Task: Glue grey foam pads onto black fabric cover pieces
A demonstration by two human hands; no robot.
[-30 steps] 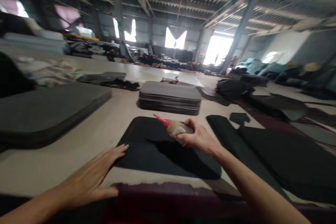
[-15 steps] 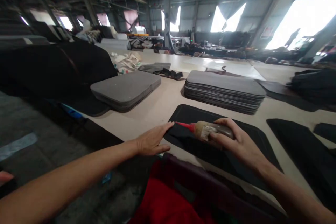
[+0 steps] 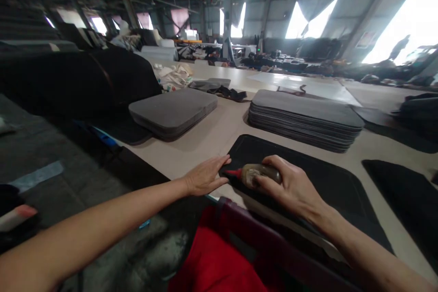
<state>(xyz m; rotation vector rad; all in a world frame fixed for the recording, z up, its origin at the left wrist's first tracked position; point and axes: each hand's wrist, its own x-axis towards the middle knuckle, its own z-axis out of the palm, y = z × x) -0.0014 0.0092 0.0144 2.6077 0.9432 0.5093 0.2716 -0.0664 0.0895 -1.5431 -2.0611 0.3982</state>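
Note:
My right hand point(image 3: 285, 182) is wrapped round a squeeze bottle point(image 3: 251, 175), brownish and stained, with a red pointed nozzle. The bottle lies nearly level, its nozzle aimed left at the near-left corner of a black sheet point(image 3: 308, 169) with rounded corners. Whether the tip touches the sheet I cannot tell. Beside that corner, my left hand point(image 3: 207, 175) rests with fingers stretched out, thumb apart, at the sheet's left edge. It holds nothing. The right forearm covers part of the sheet's near side.
Behind the sheet stands a tall stack of grey panels point(image 3: 308, 118), with a lower grey stack point(image 3: 174, 109) to its left. Another black sheet point(image 3: 404, 196) lies at right. A large black roll point(image 3: 78, 82) is at far left. The pale table point(image 3: 191, 148) ends near my body.
My right hand and the bottle have moved left and slightly lower, bringing the nozzle to the sheet's corner. The left hand remains beside that edge. The view has turned slightly left.

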